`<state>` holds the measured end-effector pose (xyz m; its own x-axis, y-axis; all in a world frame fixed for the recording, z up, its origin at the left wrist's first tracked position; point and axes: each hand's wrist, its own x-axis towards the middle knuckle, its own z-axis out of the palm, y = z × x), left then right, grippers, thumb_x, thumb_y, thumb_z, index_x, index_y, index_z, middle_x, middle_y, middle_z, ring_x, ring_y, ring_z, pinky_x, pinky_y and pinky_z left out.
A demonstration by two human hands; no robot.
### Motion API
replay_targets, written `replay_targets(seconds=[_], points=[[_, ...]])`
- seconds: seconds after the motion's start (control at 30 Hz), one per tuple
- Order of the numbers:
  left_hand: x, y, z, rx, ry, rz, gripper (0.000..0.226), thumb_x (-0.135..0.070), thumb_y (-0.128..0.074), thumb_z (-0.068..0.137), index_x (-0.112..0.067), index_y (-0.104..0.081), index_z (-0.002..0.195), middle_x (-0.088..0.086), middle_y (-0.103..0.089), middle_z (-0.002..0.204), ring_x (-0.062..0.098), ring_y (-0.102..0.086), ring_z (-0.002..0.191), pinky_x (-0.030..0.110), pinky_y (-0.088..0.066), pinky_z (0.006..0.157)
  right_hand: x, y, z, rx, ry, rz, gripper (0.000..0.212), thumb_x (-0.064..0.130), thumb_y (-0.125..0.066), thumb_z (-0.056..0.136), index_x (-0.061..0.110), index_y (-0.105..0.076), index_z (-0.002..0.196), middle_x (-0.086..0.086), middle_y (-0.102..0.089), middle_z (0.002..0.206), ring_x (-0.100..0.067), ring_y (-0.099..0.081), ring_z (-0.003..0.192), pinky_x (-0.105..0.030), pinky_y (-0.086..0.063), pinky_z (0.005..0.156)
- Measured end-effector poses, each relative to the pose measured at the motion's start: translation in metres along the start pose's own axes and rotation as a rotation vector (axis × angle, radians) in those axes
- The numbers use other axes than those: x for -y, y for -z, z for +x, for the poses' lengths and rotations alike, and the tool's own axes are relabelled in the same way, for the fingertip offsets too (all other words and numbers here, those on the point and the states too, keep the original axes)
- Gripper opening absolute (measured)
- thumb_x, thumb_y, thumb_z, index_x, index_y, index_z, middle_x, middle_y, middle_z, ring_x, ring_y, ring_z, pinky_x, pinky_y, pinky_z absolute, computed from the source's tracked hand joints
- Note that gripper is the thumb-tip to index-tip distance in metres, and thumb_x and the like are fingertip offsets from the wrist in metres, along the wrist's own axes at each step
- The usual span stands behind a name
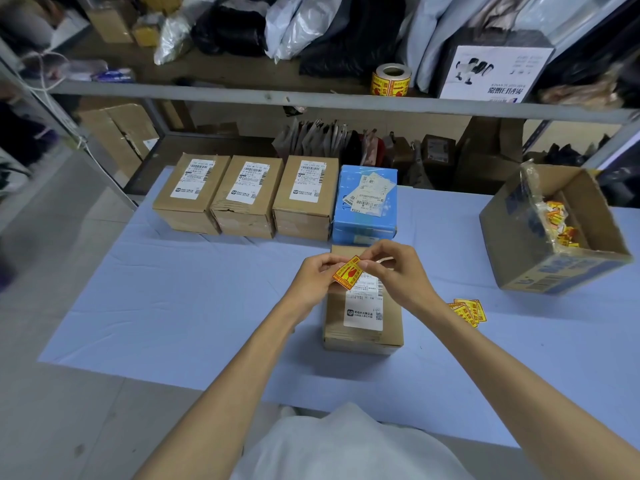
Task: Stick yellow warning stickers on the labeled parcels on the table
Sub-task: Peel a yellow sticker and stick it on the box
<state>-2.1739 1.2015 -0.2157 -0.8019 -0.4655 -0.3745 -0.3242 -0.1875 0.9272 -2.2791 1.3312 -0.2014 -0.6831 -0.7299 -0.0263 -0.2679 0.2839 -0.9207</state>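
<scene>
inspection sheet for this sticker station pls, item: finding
Surface: table under a pale blue cloth, creased.
Job's things: near parcel; three brown parcels and a blue parcel in a back row, no yellow stickers seen on them; loose stickers on the cloth.
Clutter: open carton holding sticker scraps.
Hands: left hand and right hand both pinch one yellow sticker above the near parcel.
Cables: white cord, far left.
Surroundings: shelf with sticker roll and bags.

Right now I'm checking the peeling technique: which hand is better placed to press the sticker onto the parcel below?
Probably the left hand: it holds the yellow sticker directly over the brown parcel, while the right hand pinches only its edge.
</scene>
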Motion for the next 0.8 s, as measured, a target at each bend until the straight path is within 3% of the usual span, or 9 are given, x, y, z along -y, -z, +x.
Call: replay_targets(seconds=[0.1, 0.23, 0.3, 0.43, 0.53, 0.67, 0.73, 0.8], points=[[0.0016, 0.0005, 0.0024, -0.058, 0.015, 0.061, 0.021, -0.011, -0.046, 0.099, -0.007, -0.065, 0.108, 0.005, -0.068, 0.093, 0.009, -0.063, 0.081, 0.017, -0.053, 0.067, -0.0007, -0.0002, 0.0011, -0.018, -0.014, 0.116, 0.009, 0.009, -0.067, 0.088, 0.013, -0.063, 0.081, -0.006, -0.071, 0.083, -0.018, -0.069, 0.082, -0.030, -0.056, 0.075], [-0.0002, 0.0011, 0.0033, -0.177, 0.038, 0.092, 0.029, -0.009, -0.034, 0.101, -0.009, -0.062, 0.097, 0.000, -0.059, 0.076, 0.006, -0.050, 0.064, 0.014, -0.042, 0.054, -0.0014, -0.0001, 0.0013, -0.067, -0.055, 0.164, 0.005, 0.006, -0.066, 0.088, 0.006, -0.061, 0.086, -0.011, -0.069, 0.084, -0.017, -0.069, 0.079, -0.024, -0.055, 0.069], [-0.0006, 0.0024, 0.0025, -0.213, 0.012, 0.079, 0.029, -0.010, -0.034, 0.100, -0.010, -0.059, 0.084, -0.002, -0.053, 0.068, 0.006, -0.046, 0.058, 0.011, -0.038, 0.047, -0.0033, 0.0009, 0.0023, -0.086, -0.094, 0.170, 0.009, 0.005, -0.069, 0.085, 0.007, -0.061, 0.085, -0.015, -0.069, 0.086, -0.022, -0.069, 0.081, -0.028, -0.055, 0.070], [0.0042, 0.0071, 0.0019, -0.213, -0.030, 0.039, 0.034, -0.023, -0.040, 0.101, -0.015, -0.048, 0.069, -0.001, -0.041, 0.058, 0.011, -0.038, 0.055, 0.022, -0.036, 0.052, -0.0064, 0.0018, 0.0025, -0.084, -0.139, 0.149, 0.017, 0.002, -0.074, 0.080, 0.013, -0.060, 0.081, -0.016, -0.069, 0.088, -0.029, -0.069, 0.087, -0.039, -0.057, 0.077], [0.0059, 0.0093, 0.0004, -0.182, -0.038, 0.018, 0.036, -0.036, -0.045, 0.099, -0.013, -0.052, 0.072, 0.001, -0.053, 0.060, 0.012, -0.054, 0.056, 0.022, -0.049, 0.054, -0.0063, 0.0009, 0.0019, -0.093, -0.155, 0.134, 0.016, 0.002, -0.074, 0.080, 0.011, -0.060, 0.083, -0.013, -0.069, 0.088, -0.027, -0.069, 0.087, -0.040, -0.058, 0.079], [0.0066, 0.0096, -0.0014, -0.126, -0.046, -0.012, 0.023, -0.025, -0.048, 0.100, -0.011, -0.049, 0.080, 0.003, -0.068, 0.076, 0.015, -0.069, 0.065, 0.027, -0.057, 0.058, -0.0052, 0.0003, 0.0017, -0.093, -0.168, 0.117, 0.017, 0.002, -0.073, 0.080, 0.011, -0.059, 0.082, -0.010, -0.068, 0.085, -0.028, -0.069, 0.084, -0.034, -0.057, 0.070], [0.0077, 0.0094, -0.0006, -0.150, -0.060, 0.031, 0.018, -0.018, -0.044, 0.101, -0.014, -0.048, 0.085, 0.002, -0.062, 0.073, 0.012, -0.060, 0.056, 0.026, -0.051, 0.056, -0.0049, 0.0006, 0.0017, -0.083, -0.177, 0.113, 0.019, 0.002, -0.073, 0.081, 0.013, -0.058, 0.081, -0.011, -0.068, 0.086, -0.028, -0.069, 0.083, -0.028, -0.055, 0.064], [0.0088, 0.0098, 0.0013, -0.179, -0.066, 0.110, 0.023, -0.018, -0.037, 0.103, -0.019, -0.054, 0.087, -0.001, -0.048, 0.064, 0.009, -0.040, 0.051, 0.023, -0.036, 0.052, -0.0055, 0.0011, 0.0011, -0.071, -0.186, 0.113, 0.017, 0.003, -0.072, 0.081, 0.013, -0.058, 0.082, -0.012, -0.068, 0.090, -0.026, -0.070, 0.084, -0.025, -0.054, 0.062]])
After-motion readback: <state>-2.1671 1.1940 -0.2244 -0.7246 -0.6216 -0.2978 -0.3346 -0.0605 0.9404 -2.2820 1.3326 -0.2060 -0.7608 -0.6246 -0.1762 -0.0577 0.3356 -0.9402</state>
